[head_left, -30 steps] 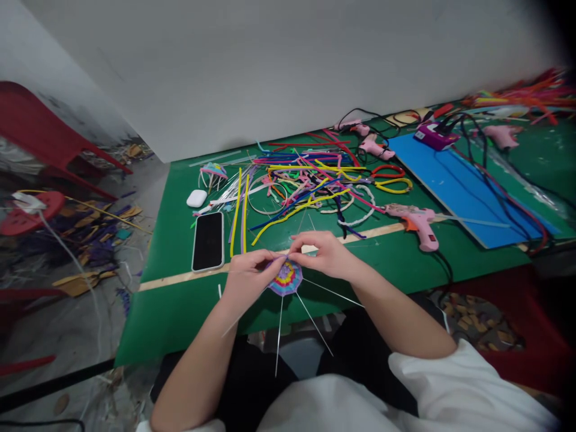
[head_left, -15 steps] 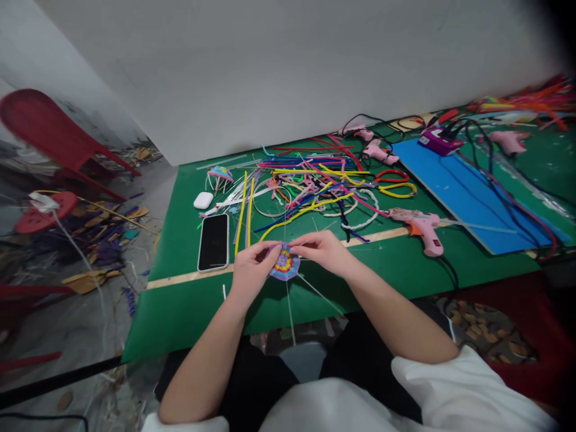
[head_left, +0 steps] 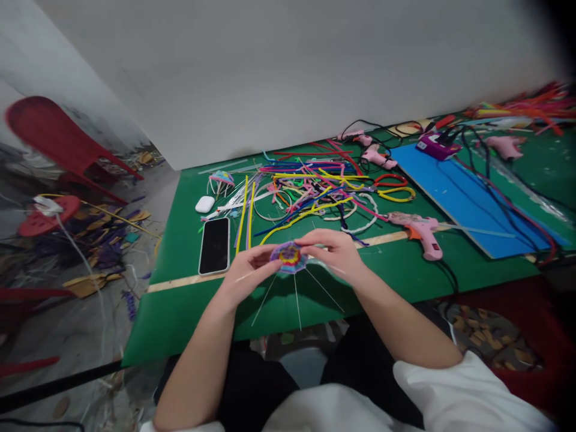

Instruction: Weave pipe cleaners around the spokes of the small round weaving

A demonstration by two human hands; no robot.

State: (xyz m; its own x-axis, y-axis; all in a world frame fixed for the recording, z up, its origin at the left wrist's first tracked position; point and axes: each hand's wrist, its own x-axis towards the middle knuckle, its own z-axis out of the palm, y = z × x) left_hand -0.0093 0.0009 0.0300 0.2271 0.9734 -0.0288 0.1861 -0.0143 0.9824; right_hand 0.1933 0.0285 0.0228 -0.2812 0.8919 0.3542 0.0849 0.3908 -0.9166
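Note:
Between my hands, over the front part of the green table, is a small round woven disc (head_left: 289, 257) in rings of purple, blue, yellow and red. Thin pale spokes stick out from its rim toward me. My left hand (head_left: 252, 269) grips the disc's left side, its thumb lying on the face. The fingers of my right hand (head_left: 330, 251) pinch the upper right rim. Beyond my hands lies a tangled heap of coloured pipe cleaners (head_left: 310, 186), with two straight yellow pipe cleaners (head_left: 242, 213) to its left.
A phone (head_left: 215, 246) and a white earbud case (head_left: 205, 204) lie left. A small woven dome (head_left: 221, 181) stands behind them. Rightward are scissors (head_left: 396, 191), a pink glue gun (head_left: 425, 233) with its cord, a blue board (head_left: 472, 204) and a purple power adapter (head_left: 437, 146).
The disc has shifted slightly right and tilted, so its face looks flatter and the spokes spread differently. My left thumb has moved lower on it; both hands keep their hold.

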